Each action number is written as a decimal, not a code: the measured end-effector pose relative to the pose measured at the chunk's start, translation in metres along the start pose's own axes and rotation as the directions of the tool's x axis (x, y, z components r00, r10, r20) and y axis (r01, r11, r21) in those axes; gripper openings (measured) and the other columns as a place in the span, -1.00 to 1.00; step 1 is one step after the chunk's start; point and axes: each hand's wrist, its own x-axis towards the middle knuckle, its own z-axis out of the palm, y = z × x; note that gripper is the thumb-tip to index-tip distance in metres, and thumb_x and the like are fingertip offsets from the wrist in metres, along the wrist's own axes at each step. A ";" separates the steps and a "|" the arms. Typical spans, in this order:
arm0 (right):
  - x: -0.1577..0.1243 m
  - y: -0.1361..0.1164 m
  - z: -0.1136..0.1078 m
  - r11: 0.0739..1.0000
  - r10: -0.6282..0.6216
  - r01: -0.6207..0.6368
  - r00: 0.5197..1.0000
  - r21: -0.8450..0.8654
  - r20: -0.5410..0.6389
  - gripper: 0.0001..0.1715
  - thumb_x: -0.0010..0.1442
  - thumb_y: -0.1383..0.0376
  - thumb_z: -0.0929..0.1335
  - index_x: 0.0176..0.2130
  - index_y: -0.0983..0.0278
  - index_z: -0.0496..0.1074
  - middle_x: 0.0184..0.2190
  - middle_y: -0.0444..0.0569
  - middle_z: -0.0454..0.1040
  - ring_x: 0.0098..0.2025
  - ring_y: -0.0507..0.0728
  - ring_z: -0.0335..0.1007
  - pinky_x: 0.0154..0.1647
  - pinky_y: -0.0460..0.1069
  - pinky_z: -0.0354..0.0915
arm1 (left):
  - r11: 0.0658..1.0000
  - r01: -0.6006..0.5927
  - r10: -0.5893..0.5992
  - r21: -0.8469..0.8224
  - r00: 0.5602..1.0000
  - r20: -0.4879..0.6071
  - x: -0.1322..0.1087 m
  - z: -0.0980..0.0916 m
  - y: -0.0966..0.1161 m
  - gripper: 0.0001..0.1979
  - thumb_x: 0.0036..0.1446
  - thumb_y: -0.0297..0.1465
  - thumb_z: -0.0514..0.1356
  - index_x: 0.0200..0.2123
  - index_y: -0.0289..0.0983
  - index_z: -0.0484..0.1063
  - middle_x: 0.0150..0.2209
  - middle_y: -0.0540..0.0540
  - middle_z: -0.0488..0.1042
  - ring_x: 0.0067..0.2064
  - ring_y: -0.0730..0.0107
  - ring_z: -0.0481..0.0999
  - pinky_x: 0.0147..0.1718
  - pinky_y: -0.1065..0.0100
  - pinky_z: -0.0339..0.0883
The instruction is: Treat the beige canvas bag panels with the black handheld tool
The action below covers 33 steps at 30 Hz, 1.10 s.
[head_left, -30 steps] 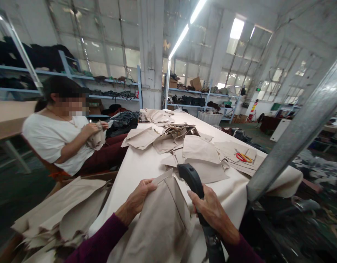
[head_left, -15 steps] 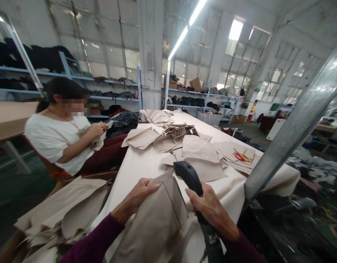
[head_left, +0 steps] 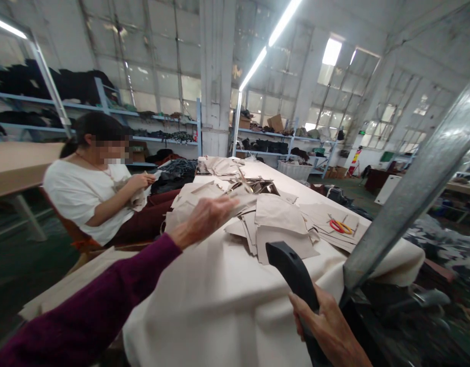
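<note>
My left hand (head_left: 204,218), blurred by motion, reaches forward over the table and grips a beige fabric piece (head_left: 189,201) at the near side of the pile of cut pieces (head_left: 273,216). Its arm is in a maroon sleeve (head_left: 105,300). My right hand (head_left: 330,331) is wrapped round the black handle of an iron (head_left: 292,272) at the table's near right edge. The long table (head_left: 219,300) has a cream cover.
A person in a white top (head_left: 82,196) sits at the left and handles a beige piece. Red and yellow scissors (head_left: 339,227) lie on fabric at the right. A grey metal post (head_left: 406,193) slants across the right. Shelves (head_left: 150,120) with dark garments line the back wall.
My left hand has left the piece in front of me and reached forward to the pile. My right hand with the iron has dropped lower and nearer. The view has tilted up.
</note>
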 end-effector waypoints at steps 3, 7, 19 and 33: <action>-0.007 0.013 -0.003 0.999 0.041 -0.041 0.999 -0.011 0.017 -0.61 0.15 -0.01 0.23 -0.34 0.28 0.25 -0.72 -0.23 0.27 -0.68 0.05 0.29 -0.64 -0.09 0.26 | 0.927 -0.243 0.119 0.284 0.912 0.392 -0.055 0.071 -0.026 -0.73 0.20 -0.56 -0.05 -0.17 -0.29 0.41 -0.35 -0.12 0.41 -0.41 0.37 0.33 -0.37 0.37 0.20; -0.012 0.028 -0.004 0.995 0.103 -0.102 0.993 -0.022 0.050 -0.59 0.13 -0.03 0.22 -0.31 0.28 0.23 -0.74 -0.26 0.23 -0.70 0.05 0.28 -0.65 -0.09 0.26 | 0.957 -0.207 0.057 0.202 0.821 0.567 -0.104 0.112 -0.051 -0.88 0.18 -0.40 0.07 -0.29 -0.26 0.40 -0.29 -0.12 0.42 -0.31 0.35 0.41 -0.31 0.39 0.26; -0.001 0.027 0.026 0.987 0.159 -0.150 0.968 -0.062 0.193 -0.67 0.16 0.08 0.24 -0.26 0.31 0.22 -0.70 -0.26 0.24 -0.68 0.01 0.28 -0.65 -0.13 0.26 | 0.924 0.285 -0.336 0.256 0.925 0.180 -0.098 0.116 -0.112 -0.84 0.12 -0.36 0.07 -0.33 -0.28 0.42 -0.33 -0.14 0.50 -0.25 0.21 0.45 -0.20 0.27 0.26; 0.050 0.013 0.093 0.992 -0.020 0.055 0.955 -0.112 0.295 -0.69 0.18 0.11 0.28 -0.19 0.30 0.32 -0.47 -0.11 0.36 -0.57 0.01 0.34 -0.62 -0.14 0.28 | 0.935 0.333 -0.303 -0.124 0.930 0.210 -0.110 0.100 -0.115 -0.73 0.09 -0.40 0.01 -0.24 -0.29 0.48 -0.23 -0.14 0.53 -0.15 0.18 0.44 -0.12 0.28 0.22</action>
